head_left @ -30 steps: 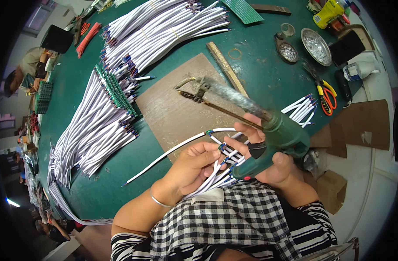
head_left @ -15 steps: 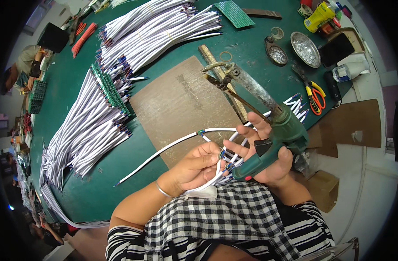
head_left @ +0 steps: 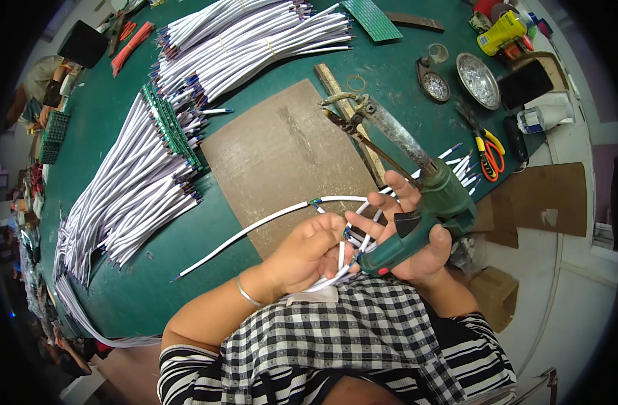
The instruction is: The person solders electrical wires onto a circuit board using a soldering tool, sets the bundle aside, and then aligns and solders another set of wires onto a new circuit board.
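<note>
My left hand [head_left: 310,251] is closed around white cables [head_left: 329,275], thumb and forefinger pinching near a small green circuit board [head_left: 347,234] where wires join. A green soldering gun [head_left: 417,236] with a black trigger lies across my right hand [head_left: 427,260], cradled between thumb and palm. Its forefinger and other fingers stretch out loosely beside the trigger, near the pinched wires. The gun's metal arm and tip point away, over a brown board [head_left: 282,145]. One white cable [head_left: 255,226] with a tiny green board on it runs left across that brown board.
Large bundles of white cables [head_left: 130,182] fill the left and far table. A row of green boards [head_left: 170,128] lies on one bundle. At the right are yellow-and-orange pliers [head_left: 490,152], a metal bowl [head_left: 478,81] of silvery bits and a yellow bottle [head_left: 501,30].
My left hand has shifted slightly, its fingers curled further in around the cables. The right hand and soldering gun stay almost in place. The view has tilted a little.
</note>
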`<action>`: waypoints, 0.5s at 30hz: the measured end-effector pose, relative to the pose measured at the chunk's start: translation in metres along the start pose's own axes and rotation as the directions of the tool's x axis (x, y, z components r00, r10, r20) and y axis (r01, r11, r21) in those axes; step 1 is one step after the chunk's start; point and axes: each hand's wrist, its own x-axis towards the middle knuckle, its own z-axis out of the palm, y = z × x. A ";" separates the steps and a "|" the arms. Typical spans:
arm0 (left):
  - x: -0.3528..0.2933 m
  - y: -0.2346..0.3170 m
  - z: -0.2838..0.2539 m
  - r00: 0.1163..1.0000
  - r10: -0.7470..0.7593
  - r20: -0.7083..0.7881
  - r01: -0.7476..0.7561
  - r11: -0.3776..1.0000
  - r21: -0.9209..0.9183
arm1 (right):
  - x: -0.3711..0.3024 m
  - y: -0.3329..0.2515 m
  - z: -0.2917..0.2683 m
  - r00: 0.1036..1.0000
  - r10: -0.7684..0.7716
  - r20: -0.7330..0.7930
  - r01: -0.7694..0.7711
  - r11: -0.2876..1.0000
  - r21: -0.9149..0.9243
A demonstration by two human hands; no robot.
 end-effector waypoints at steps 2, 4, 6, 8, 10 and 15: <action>-0.005 -0.003 -0.004 0.944 0.316 -0.099 -0.278 0.917 0.285 | -0.001 0.003 0.002 0.999 -0.006 -0.033 0.005 1.000 -0.026; -0.006 -0.003 -0.004 0.908 0.402 -0.115 -0.313 0.836 0.450 | -0.002 0.007 0.005 0.994 0.006 -0.111 -0.014 0.997 -0.076; -0.008 -0.005 -0.004 0.814 0.570 -0.113 -0.323 0.605 0.728 | -0.001 0.004 0.014 0.990 0.086 -0.110 -0.094 0.993 -0.075; -0.011 0.000 -0.005 0.839 0.524 -0.147 -0.278 0.644 0.713 | 0.002 0.002 0.021 0.973 0.180 -0.142 -0.192 0.978 -0.080; -0.015 0.004 -0.015 0.899 0.413 -0.149 -0.274 0.793 0.544 | 0.004 0.001 0.023 0.968 0.201 -0.149 -0.215 0.973 -0.081; -0.029 0.016 -0.005 0.945 0.255 -0.203 -0.199 0.944 0.262 | 0.003 0.002 0.017 0.961 0.228 -0.157 -0.242 0.967 -0.075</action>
